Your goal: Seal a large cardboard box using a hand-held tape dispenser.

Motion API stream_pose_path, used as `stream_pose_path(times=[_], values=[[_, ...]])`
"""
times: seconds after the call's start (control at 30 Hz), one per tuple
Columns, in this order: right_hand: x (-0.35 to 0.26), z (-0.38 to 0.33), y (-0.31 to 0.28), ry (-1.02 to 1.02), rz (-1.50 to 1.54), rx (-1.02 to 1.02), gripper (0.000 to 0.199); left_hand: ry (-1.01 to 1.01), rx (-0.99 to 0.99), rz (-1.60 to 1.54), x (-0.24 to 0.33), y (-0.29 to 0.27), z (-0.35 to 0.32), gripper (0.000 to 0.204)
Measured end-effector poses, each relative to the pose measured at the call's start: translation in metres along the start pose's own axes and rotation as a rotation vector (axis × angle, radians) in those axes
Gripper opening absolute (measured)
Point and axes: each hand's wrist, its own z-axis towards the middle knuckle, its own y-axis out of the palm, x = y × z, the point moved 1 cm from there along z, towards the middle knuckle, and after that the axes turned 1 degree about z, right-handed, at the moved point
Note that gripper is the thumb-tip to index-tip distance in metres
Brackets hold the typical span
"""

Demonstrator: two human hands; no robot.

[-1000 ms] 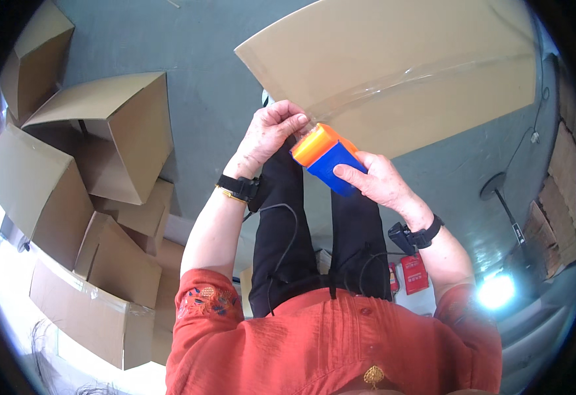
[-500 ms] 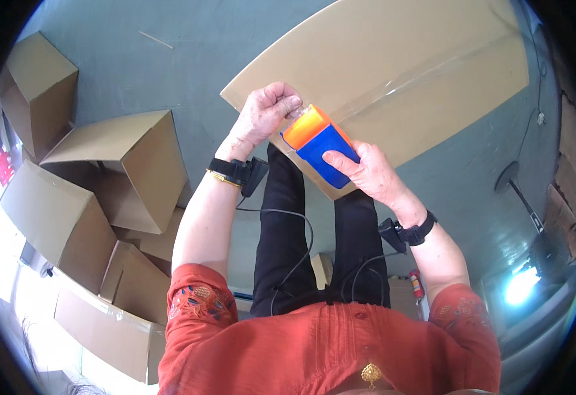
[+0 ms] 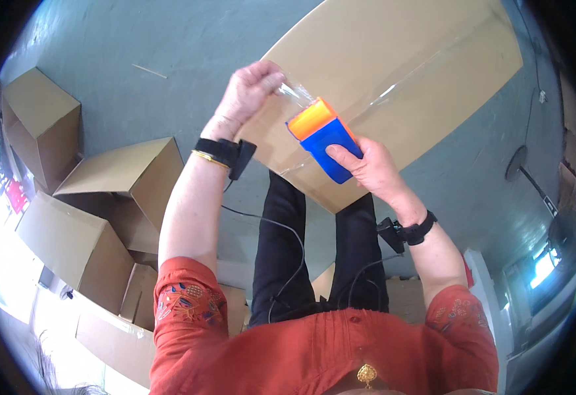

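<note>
- Open cardboard boxes [image 3: 97,217] are stacked on the floor at 9 o'clock.
- Left hand [image 3: 251,92] is raised, fingers pinched shut on the clear tape end [image 3: 294,92].
- Tape dispenser [image 3: 324,138], blue and orange, is gripped by the closed right hand [image 3: 370,164], at 4 o'clock from the left hand.
- Flat cardboard sheet [image 3: 419,79] lies beneath both hands; its taped seam runs toward 2 o'clock.
</note>
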Motion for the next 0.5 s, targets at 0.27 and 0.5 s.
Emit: stream_pose_path(times=[0.27, 0.5], values=[[0.049, -0.043, -0.046, 0.185, 0.033, 0.057, 0.05, -0.039, 0.142, 0.2, 0.008, -0.06, 0.05, 0.017], [0.044, -0.062, -0.049, 0.125, 0.114, 0.056, 0.042, -0.034, 0.141, 0.276, 0.009, -0.064, 0.076, 0.019]])
